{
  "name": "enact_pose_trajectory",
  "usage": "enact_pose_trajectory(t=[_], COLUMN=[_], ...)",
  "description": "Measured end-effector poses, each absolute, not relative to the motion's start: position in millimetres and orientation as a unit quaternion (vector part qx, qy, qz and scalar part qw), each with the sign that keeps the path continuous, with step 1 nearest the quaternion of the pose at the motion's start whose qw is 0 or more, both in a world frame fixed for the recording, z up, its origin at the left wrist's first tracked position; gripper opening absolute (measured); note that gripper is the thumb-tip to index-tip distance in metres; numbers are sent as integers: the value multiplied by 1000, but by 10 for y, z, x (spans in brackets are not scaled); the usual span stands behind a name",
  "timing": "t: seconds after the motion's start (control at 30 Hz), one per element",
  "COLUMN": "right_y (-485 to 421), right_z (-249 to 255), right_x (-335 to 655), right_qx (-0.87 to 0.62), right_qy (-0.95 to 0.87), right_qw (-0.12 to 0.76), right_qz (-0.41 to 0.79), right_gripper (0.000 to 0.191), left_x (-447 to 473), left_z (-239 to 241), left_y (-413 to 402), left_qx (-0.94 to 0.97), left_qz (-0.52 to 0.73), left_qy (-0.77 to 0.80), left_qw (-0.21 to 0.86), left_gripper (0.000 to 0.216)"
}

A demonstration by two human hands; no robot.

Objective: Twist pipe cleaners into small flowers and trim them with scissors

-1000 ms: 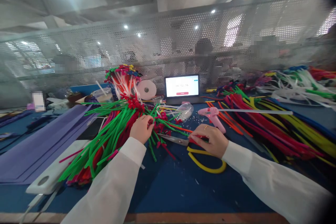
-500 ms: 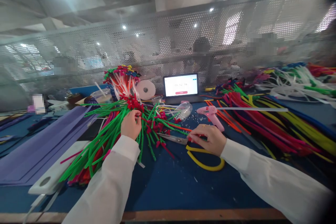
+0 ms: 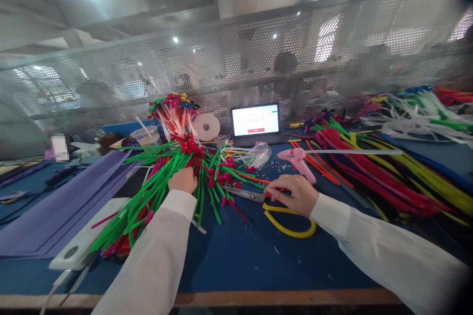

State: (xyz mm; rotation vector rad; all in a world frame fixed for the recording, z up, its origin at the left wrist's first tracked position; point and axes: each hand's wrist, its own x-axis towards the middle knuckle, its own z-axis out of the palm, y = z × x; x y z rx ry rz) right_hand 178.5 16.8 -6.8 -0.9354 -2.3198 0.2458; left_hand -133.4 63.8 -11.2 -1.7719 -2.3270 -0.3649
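Note:
My left hand [image 3: 183, 180] is closed with its back up, over a heap of green pipe-cleaner stems [image 3: 148, 192]. Its fingertips are hidden against dark red pipe-cleaner flowers [image 3: 190, 145], so what they grip does not show. To the right, my right hand [image 3: 297, 193] is closed in a pinch above the scissors. Whatever lies between those fingertips is too small to name. Beneath that hand, the scissors [image 3: 286, 230] have yellow handles and metal blades pointing left toward the flower stems.
A pink glue gun [image 3: 300, 160] with a long glue stick lies beyond my right hand. Coloured pipe cleaners [image 3: 388, 172] spread on the right. A lit tablet [image 3: 255, 120] stands at the back. On the left are purple sheets [image 3: 62, 206] and a white power bank [image 3: 88, 234].
My left hand has turned back-up and its fingers have dipped out of sight among the stems. My right hand and the scissors have stayed nearly in place.

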Motion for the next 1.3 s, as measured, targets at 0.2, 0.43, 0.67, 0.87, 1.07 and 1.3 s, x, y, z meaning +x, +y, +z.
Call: enact_pose_trajectory(t=[0.2, 0.43, 0.67, 0.87, 1.07, 1.3], right_y=[160, 149, 143, 222, 205, 179], right_z=[-52, -45, -46, -80, -122, -171], right_x=[1781, 1778, 1784, 1807, 1739, 1715], right_qx=[-358, -355, -344, -355, -273, -239], right_qy=[-876, -876, -868, -748, -690, -671], right_qw=[308, 312, 339, 424, 299, 234], right_qz=[97, 97, 120, 367, 600, 662], right_gripper=[21, 21, 22, 45, 31, 21], left_x=[-1344, -1316, -1128, -666, -395, -286], left_z=[-32, 61, 224, 187, 94, 78], left_y=[611, 533, 429, 162, 32, -31], left_qx=[-567, -562, -610, -809, -875, -888], left_qz=[-141, -215, -347, -352, -234, -227], left_qy=[-803, -783, -684, -299, -193, -195], left_qw=[117, 156, 197, 364, 376, 349], left_gripper=[17, 16, 20, 20, 14, 14])
